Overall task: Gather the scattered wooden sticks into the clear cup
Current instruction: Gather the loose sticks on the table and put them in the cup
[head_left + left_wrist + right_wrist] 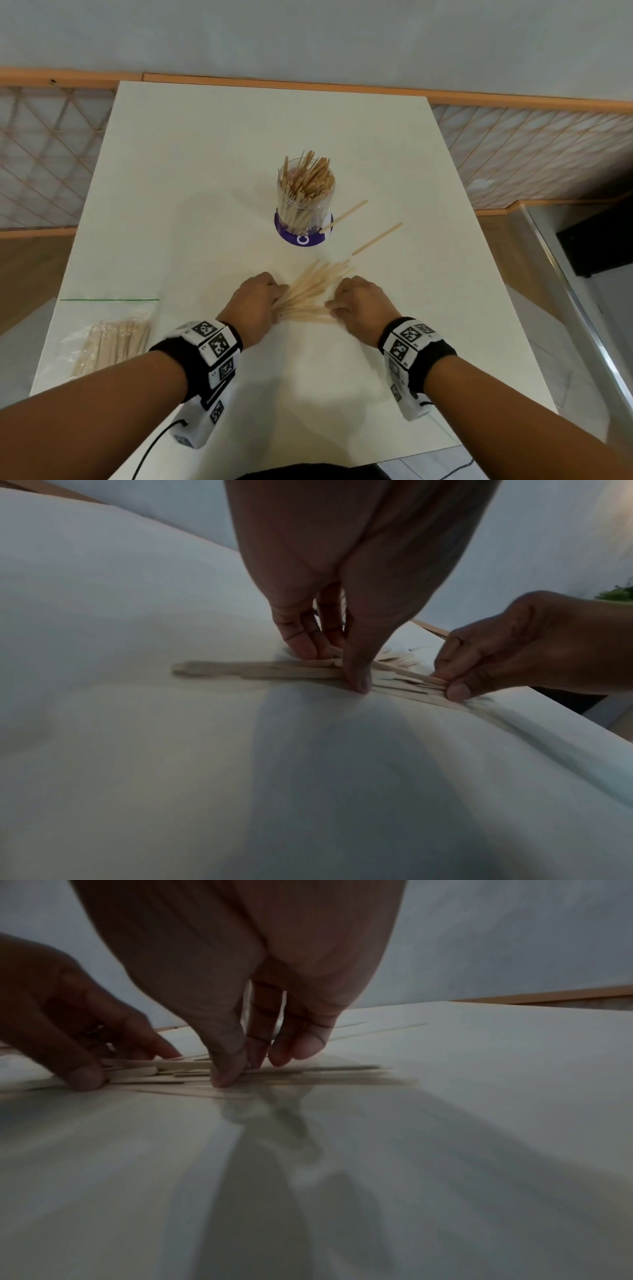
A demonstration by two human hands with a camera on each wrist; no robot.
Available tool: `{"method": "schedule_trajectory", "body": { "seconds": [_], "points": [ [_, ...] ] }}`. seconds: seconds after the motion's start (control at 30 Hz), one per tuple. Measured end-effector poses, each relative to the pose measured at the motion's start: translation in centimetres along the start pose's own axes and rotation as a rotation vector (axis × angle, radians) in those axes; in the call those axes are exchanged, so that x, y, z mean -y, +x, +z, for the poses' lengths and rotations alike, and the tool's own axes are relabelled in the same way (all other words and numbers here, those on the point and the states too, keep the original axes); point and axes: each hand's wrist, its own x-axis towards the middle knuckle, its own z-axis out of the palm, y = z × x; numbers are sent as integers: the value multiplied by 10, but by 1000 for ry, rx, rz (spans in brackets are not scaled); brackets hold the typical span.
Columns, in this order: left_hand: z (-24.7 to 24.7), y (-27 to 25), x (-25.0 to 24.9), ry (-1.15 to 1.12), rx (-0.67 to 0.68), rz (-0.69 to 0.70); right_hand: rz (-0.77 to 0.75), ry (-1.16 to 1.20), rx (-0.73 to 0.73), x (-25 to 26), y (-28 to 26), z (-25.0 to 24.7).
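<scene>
1. Sticks (310, 298), head view: a fanned pile lies on the white table (205, 171) between left hand (255, 301) and right hand (363, 305). The clear cup (305, 202) behind is already well filled; two stray sticks (376, 238) lie near its base; a bag of sticks (109, 342) sits far left. Judged roughly half done.
2. Left wrist view: thumb and fingers (301, 642) pinch the pile's end.
3. Right wrist view: curled fingertips (298, 1047) and thumb clamp the other end against the table.

The white table (205, 154) carries a clear cup (305, 202), loose wooden sticks (308, 298) and a bagged bundle (109, 342).
</scene>
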Motion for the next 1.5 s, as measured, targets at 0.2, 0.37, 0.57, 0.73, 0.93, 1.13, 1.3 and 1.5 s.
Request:
{"method": "schedule_trajectory", "body": {
  "seconds": [0.2, 0.37, 0.57, 0.73, 0.93, 1.13, 1.3, 1.5],
  "points": [
    [-5, 2, -2, 162, 68, 7, -99, -136, -103, 6, 29, -28],
    [2, 4, -16, 267, 76, 21, 177, -396, 93, -24, 80, -83],
    [12, 17, -26, 190, 40, 69, 182, -500, 78, -62, 89, -89],
    [8, 16, -16, 94, 18, 59, 182, -148, -132, -78, 58, -75],
    [13, 19, -24, 45, 28, 97, 134, 16, -221, -40, 40, -31],
    [16, 16, -27, 85, 7, 81, 100, 18, -164, -18, 27, -23],
    [12, 7, -21, 126, -17, 34, 425, -34, -131, -29, 32, -33],
    [11, 10, -27, 152, 24, 40, 358, 61, -181, -2, 51, -14]
  ]
}}
